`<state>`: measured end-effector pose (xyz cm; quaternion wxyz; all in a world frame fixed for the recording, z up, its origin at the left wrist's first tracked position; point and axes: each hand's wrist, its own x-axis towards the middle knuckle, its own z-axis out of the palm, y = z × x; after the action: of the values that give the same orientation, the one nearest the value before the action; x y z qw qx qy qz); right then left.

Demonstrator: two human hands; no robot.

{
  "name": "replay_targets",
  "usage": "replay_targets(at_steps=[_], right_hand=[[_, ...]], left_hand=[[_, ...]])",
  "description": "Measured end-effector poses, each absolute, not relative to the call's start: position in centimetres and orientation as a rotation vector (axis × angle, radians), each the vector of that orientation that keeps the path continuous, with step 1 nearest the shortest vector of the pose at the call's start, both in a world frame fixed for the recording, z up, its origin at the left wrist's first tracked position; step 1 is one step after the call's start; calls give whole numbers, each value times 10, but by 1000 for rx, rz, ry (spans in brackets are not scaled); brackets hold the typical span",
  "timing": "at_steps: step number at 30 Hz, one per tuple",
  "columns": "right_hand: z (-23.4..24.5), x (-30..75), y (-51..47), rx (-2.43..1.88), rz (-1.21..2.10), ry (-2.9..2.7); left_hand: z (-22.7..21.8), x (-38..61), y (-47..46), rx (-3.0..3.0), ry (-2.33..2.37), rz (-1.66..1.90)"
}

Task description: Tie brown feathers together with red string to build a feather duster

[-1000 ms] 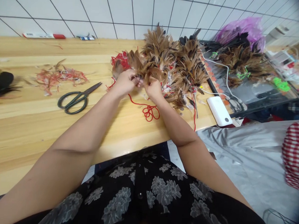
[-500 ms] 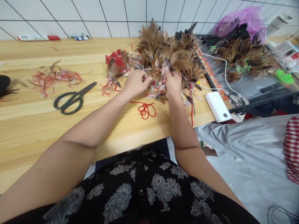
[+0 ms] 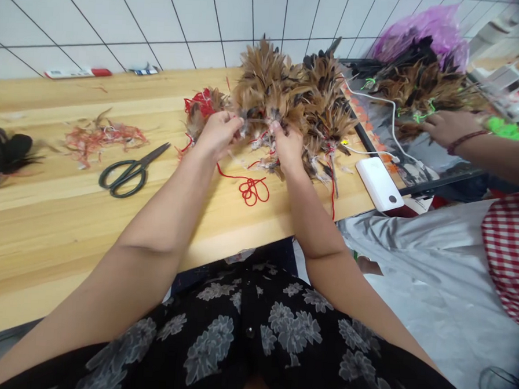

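Above the near edge of the feather pile, my left hand [image 3: 220,135] is closed in a pinch at a greyish feather [image 3: 245,113]. My right hand [image 3: 288,146], a little to the right, pinches the base of a brown feather [image 3: 273,108] between thumb and fingers. A thin pale strand seems to run between the two hands, though blur hides its ends. Brown and black feathers [image 3: 266,67] stand in a thick heap just beyond them. On the wood below lies a looped red cord [image 3: 253,191], one end running up towards my left hand.
Black-handled scissors [image 3: 132,171] lie left, near reddish thread scraps [image 3: 101,137] and black feathers [image 3: 9,149]. A white power bank [image 3: 379,185] with a cable sits right. Another person's hand [image 3: 452,130] reaches over feathers on the neighbouring surface. A marker [image 3: 78,73] lies by the wall.
My left hand has moved left, away from my right hand, which has shifted slightly left. Another person's arm has come into view at the right.
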<state>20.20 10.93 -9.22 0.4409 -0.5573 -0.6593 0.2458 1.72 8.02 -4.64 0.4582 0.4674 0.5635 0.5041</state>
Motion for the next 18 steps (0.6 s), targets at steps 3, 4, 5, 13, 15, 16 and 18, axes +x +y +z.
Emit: replay_targets(at_steps=[3,4,5,13,15,16,18], right_hand=[[-88,196,102,-1358,654,-1657],[-87,194,100,-1347,656,-1662],[-87,192,99,-1336,659,-1664],[-91,181,93,-1227,784,-1660],[-89,181,89,-1247,793,-1663],[-86,182,87,-1275,778,-1678],[-80,184,82,-1360,705,-1743]], left_hand=[[-39,22,74,1012,1266,1291],[-39,25,72,1005,1217,1301],[-39,28,71,1014,1183,1304],[-48,33,71,1261,1212,1260],[-51,30,73,1345,1266,1222],[-53,28,74,1385,1285,1201],[-57,26,76,1438,1302,1178]])
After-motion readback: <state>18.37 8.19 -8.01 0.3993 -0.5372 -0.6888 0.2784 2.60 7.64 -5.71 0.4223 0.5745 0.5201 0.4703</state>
